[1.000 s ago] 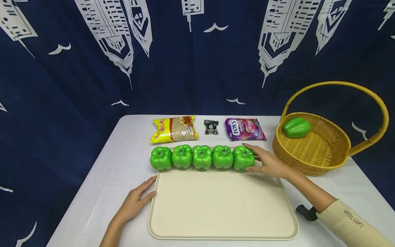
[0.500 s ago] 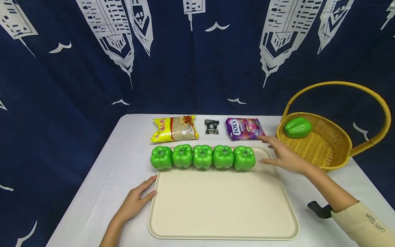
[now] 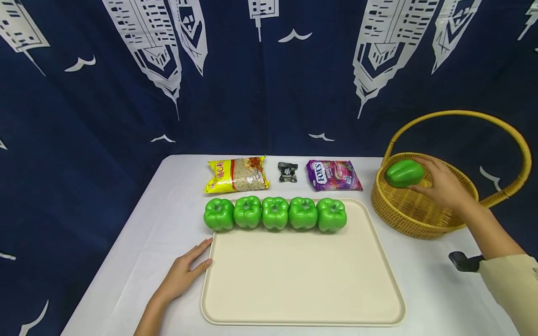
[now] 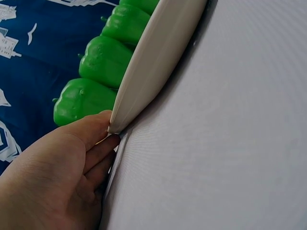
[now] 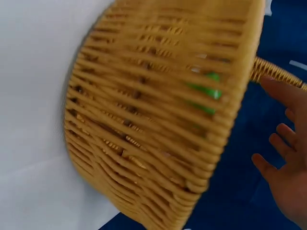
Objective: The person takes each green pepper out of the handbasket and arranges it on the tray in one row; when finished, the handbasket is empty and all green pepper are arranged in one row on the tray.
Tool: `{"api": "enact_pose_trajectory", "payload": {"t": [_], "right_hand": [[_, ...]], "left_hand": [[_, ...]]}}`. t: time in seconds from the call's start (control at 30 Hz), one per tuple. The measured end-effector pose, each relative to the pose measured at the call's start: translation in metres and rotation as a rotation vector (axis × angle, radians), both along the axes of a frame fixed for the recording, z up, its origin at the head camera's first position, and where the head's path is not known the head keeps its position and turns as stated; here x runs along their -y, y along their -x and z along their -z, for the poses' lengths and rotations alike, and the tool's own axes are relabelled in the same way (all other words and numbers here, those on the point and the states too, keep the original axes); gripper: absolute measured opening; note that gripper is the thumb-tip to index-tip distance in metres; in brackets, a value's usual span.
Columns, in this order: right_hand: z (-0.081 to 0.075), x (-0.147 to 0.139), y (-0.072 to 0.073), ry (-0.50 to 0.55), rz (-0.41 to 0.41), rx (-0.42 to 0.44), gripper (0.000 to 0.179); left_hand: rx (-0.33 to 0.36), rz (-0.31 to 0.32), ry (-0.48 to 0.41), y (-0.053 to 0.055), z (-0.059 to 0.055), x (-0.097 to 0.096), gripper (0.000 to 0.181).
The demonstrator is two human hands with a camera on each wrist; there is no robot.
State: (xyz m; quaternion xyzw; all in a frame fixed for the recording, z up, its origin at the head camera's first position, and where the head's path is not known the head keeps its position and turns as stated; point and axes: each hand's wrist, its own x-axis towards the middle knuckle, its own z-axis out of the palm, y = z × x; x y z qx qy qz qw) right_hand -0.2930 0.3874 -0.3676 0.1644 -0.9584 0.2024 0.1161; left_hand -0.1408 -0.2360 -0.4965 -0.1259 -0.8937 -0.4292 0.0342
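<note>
Several green bell peppers (image 3: 275,213) stand in a row along the far edge of a cream tray (image 3: 302,280). One more green bell pepper (image 3: 405,173) lies on its side in the wicker basket (image 3: 399,219). Over that basket is my right hand (image 3: 443,184), its fingertips right at the pepper's right end in the head view. The right wrist view shows this hand (image 5: 290,148) with fingers spread above the rim, and green through the weave. My left hand (image 3: 180,275) rests with extended fingers at the tray's left edge; in the left wrist view its thumb touches the tray corner.
Behind the tray lie a yellow food bag (image 3: 238,175), a small black packet (image 3: 287,172) and a purple FOX'S bag (image 3: 334,175). The basket's tall handle (image 3: 462,112) arches over it at the right. A dark blue patterned cloth (image 3: 269,93) hangs behind the white table.
My right hand has left the rightmost pepper in the row and moved right and back, over the basket to the pepper inside. My left hand has stayed at the tray's edge.
</note>
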Motion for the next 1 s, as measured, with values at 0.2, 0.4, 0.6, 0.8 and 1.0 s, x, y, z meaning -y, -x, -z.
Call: {"api": "enact_pose_trajectory", "payload": {"t": [0.2,0.4,0.6,0.8,1.0], "right_hand": [[0.008,-0.015,0.021,-0.024,0.019,0.049,0.083],[0.02,-0.021,0.039,0.013,0.029,0.125,0.088],[0.029,-0.023,0.05,0.029,0.029,0.14,0.087],[0.035,-0.028,0.058,-0.005,0.032,0.14,0.084],[0.04,-0.031,0.06,-0.05,-0.008,0.106,0.081]], "left_hand": [[0.005,-0.003,-0.011,0.0,-0.001,0.0,0.054],[0.012,-0.007,-0.021,0.0,-0.002,0.0,0.053],[0.013,-0.015,-0.018,-0.001,-0.001,0.0,0.053],[0.019,-0.028,0.002,0.0,0.0,0.0,0.053],[0.004,-0.039,0.01,-0.001,0.0,-0.001,0.053]]}}
